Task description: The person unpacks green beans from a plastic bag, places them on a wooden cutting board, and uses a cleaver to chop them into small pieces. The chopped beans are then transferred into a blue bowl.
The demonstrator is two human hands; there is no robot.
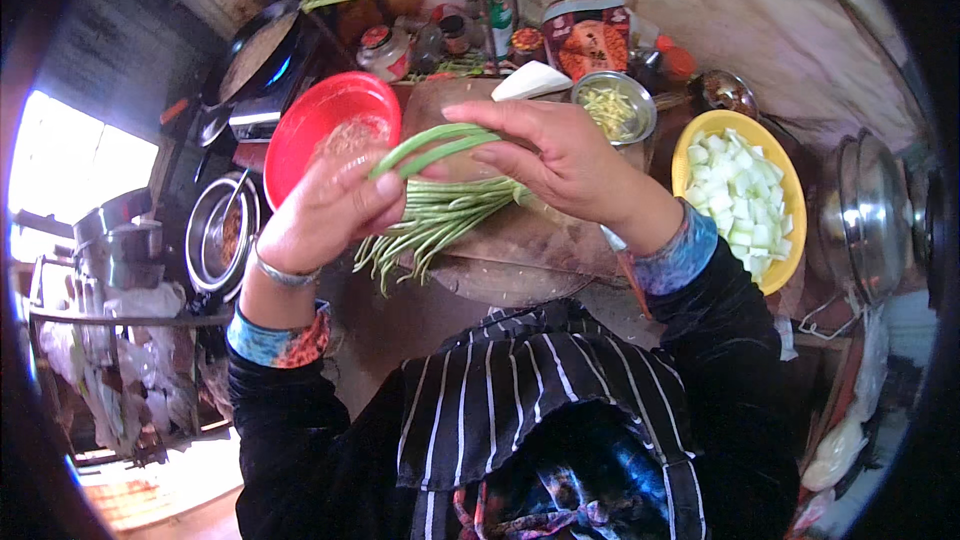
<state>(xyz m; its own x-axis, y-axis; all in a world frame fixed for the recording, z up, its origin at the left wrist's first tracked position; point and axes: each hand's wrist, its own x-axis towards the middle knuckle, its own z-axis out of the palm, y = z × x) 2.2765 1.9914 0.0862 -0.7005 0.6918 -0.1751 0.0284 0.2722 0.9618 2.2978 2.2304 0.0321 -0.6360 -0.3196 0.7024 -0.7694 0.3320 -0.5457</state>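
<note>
Two or so green bean pods (442,148) stretch between my hands, raised above a wooden cutting board (540,244). My left hand (334,199) grips their left ends, a metal bangle on its wrist. At their right ends, my right hand (555,161) pinches them between thumb and fingers. A bundle of long green beans (442,221) lies on the board below, its thin tips fanned towards me. Partly hidden under my right forearm is a knife (613,238). A piece of white vegetable (531,80) rests at the board's back edge.
Left of the board is a red basin (281,139). To the right stand a steel bowl of chopped pieces (651,109) and a yellow basket (796,240) of cubed pale vegetable. Jars and a packet (586,34) line the back. A wok (259,52) sits back left, a steel basin (196,240) nearer.
</note>
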